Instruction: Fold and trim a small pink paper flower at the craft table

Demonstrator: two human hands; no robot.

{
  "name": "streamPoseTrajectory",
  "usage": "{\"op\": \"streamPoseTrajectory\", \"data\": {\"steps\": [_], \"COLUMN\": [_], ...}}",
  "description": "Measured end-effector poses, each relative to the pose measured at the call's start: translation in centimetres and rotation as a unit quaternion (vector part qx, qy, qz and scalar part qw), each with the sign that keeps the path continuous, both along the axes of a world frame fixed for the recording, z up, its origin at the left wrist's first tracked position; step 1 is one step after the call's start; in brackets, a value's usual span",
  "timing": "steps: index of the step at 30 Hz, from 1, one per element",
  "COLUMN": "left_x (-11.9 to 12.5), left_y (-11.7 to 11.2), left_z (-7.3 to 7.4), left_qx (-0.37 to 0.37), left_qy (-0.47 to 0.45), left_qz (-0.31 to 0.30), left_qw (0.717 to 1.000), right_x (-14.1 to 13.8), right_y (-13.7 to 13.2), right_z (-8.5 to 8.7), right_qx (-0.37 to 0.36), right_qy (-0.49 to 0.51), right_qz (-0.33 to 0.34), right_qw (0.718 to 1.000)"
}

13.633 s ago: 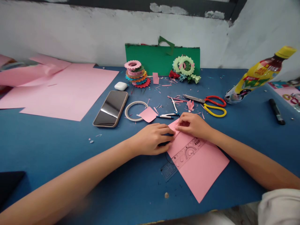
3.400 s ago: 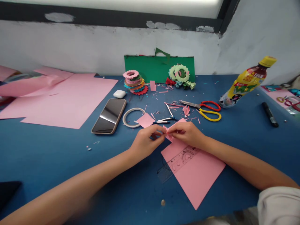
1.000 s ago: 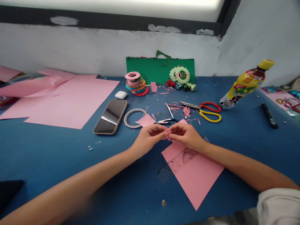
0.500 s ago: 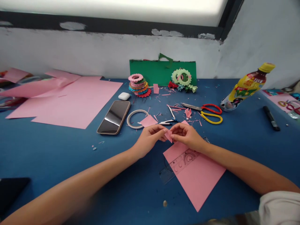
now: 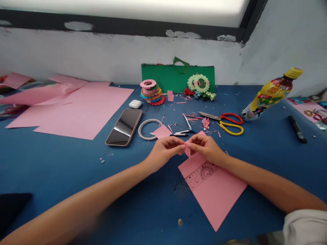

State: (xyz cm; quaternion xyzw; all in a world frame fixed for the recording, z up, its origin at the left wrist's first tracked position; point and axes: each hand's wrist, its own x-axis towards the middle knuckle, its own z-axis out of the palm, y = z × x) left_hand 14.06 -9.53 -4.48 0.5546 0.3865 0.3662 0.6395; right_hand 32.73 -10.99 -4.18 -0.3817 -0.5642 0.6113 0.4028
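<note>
One pink sheet (image 5: 219,200), lying flat, is nearest on the desk (image 5: 138,211), with a clear ruler (image 5: 200,175) across it. Just beyond, the left hand (image 5: 166,153) and right hand (image 5: 207,146) pinch one small pink paper (image 5: 187,150) between them. It looks creased but unfinished, so I judge the folding partway, with shaping left to do. Farther on, a pink square (image 5: 162,131) overlaps the tape ring (image 5: 139,131), apparently unworked; a folded pink piece (image 5: 205,123) near the scissors (image 5: 216,117) seems done.

The grip hides most creases. Whether the pink corner (image 5: 202,133) beyond belongs to the sheet, I cannot tell. Far left, the pink pile (image 5: 74,115) blurs and is cut off.
</note>
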Motion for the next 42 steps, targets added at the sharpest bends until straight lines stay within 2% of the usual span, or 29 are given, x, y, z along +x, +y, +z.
{"op": "streamPoseTrajectory", "data": {"steps": [9, 14, 21, 26, 30, 33, 37, 42], "left_x": [0.2, 0.1, 0.3, 0.2, 0.3, 0.4, 0.6, 0.8], "left_y": [0.0, -0.1, -0.2, -0.5, -0.5, -0.5, -0.7, -1.1], "left_z": [0.5, 0.3, 0.1, 0.0, 0.2, 0.5, 0.9, 1.0], "left_qx": [0.032, 0.031, 0.043, 0.056, 0.039, 0.022, 0.008, -0.034], "left_qy": [-0.025, -0.028, -0.009, 0.021, 0.031, 0.024, 0.019, -0.001], "left_qz": [-0.026, -0.009, 0.013, 0.011, 0.021, 0.008, 0.035, 0.050], "left_qw": [0.999, 0.999, 0.999, 0.998, 0.999, 0.999, 0.999, 0.998], "right_x": [0.2, 0.1, -0.1, -0.2, -0.1, -0.1, 0.0, 0.3], "right_y": [0.1, -0.2, -0.7, -0.7, -0.7, -0.7, -0.7, -0.6], "right_z": [0.0, 0.1, 0.0, -0.1, -0.1, 0.0, 0.0, 0.0], "right_qx": [0.017, 0.046, 0.090, 0.112, 0.130, 0.163, 0.242, 0.307], "right_qy": [0.005, -0.029, -0.101, -0.095, -0.084, -0.090, -0.100, -0.163], "right_qz": [0.021, -0.017, -0.030, -0.039, -0.061, -0.074, -0.085, -0.089], "right_qw": [1.000, 0.998, 0.990, 0.988, 0.986, 0.980, 0.961, 0.933]}}
